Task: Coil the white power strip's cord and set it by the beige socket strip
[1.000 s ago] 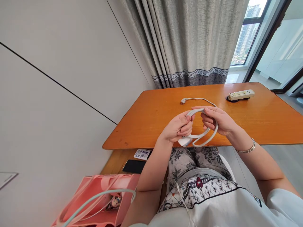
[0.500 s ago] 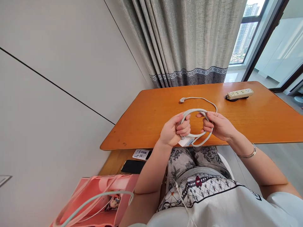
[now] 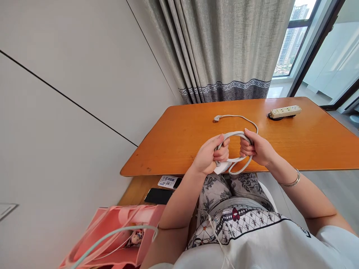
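Both of my hands hold a coiled white cable (image 3: 235, 134) just above the near edge of an orange wooden table (image 3: 182, 138). My left hand (image 3: 209, 155) grips the left side of the coil together with a white block at the cable's end. My right hand (image 3: 256, 148) is closed around the right side of the loops. The cable's free end trails back over the table to a small white plug (image 3: 216, 119).
A cream power strip (image 3: 285, 111) lies at the table's far right. A black phone (image 3: 158, 195) and a QR-code card (image 3: 167, 181) rest on a lower bench at the left. A pink bag (image 3: 117, 235) stands near my left elbow. Grey curtains hang behind.
My right hand has closed tighter around the coil and the loops have drawn together into a smaller bundle. Less loose cable lies on the table.
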Demonstrator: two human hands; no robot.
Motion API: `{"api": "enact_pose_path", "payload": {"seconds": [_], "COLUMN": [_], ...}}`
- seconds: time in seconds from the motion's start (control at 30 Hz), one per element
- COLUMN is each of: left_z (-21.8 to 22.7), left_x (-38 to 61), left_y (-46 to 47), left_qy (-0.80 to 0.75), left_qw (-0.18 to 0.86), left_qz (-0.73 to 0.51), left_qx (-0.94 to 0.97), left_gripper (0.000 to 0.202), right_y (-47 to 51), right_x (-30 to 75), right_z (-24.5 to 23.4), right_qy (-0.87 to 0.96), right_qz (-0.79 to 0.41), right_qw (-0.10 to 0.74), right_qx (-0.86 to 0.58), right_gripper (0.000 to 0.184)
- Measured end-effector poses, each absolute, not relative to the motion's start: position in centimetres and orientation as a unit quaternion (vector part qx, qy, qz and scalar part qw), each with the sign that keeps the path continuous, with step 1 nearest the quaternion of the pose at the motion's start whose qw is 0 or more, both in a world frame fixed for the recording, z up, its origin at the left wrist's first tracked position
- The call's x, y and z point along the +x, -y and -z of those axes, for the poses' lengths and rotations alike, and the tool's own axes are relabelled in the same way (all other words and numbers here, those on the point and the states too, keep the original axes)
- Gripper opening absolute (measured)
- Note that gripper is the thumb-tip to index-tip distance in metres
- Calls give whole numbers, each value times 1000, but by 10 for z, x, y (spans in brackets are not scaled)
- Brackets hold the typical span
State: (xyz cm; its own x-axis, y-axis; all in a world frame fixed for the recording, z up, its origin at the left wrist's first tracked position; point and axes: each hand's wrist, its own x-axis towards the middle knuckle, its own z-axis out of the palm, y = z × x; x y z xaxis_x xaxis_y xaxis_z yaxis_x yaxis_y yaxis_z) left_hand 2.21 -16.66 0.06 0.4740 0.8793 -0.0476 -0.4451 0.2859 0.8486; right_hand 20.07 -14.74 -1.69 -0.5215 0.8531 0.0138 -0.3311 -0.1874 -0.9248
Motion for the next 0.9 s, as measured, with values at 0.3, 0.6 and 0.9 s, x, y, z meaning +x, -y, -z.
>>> {"api": "enact_pose_path", "payload": {"seconds": [0.3, 0.6, 0.9], "left_z": [4, -2, -5], "left_x": [21, 15, 19], "left_y": [164, 165, 166], "left_qy": [-274, -274, -255], "left_qw": [775, 804, 794], "left_qz": [-441, -447, -501], "left_qx": [359, 282, 233], "left_gripper": [46, 44, 47], "right_y": [148, 154, 156], "right_x": [194, 195, 188], "right_z": [20, 30, 38], "right_qy": [460, 445, 409], "right_qz": [-738, -735, -736], "right_qw": [421, 456, 502], "right_qx": [-258, -232, -200], "right_gripper": [58, 43, 32]}}
